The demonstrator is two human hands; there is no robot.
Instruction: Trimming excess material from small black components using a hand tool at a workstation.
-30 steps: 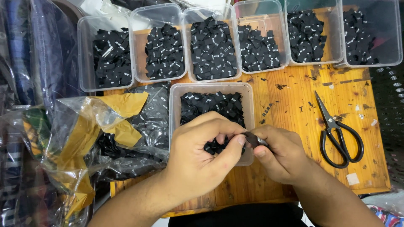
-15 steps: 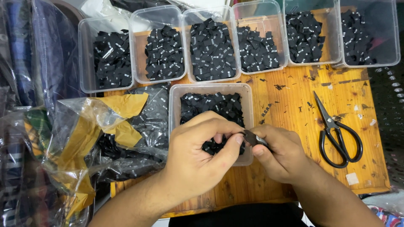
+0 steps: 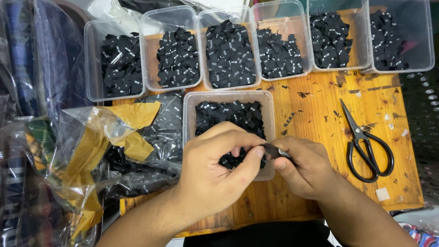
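Observation:
My left hand [image 3: 215,174] and my right hand [image 3: 306,167] meet over the near edge of a clear plastic tub [image 3: 270,103] filled with small black fabric labels. Between thumbs and fingertips of both hands I pinch one small black label [image 3: 273,150]. The left hand's fingers curl over the tub and hide part of its contents. Both forearms come in from the bottom of the view.
Several clear tubs [image 3: 173,18] of black labels stand in a row along the back of the wooden board [image 3: 320,114]. Black-handled scissors [image 3: 366,144] lie to the right. A crumpled plastic bag [image 3: 114,146] with yellow paper and more labels sits on the left.
Both hands stay in place over the tub; the fingers shift slightly on the black label.

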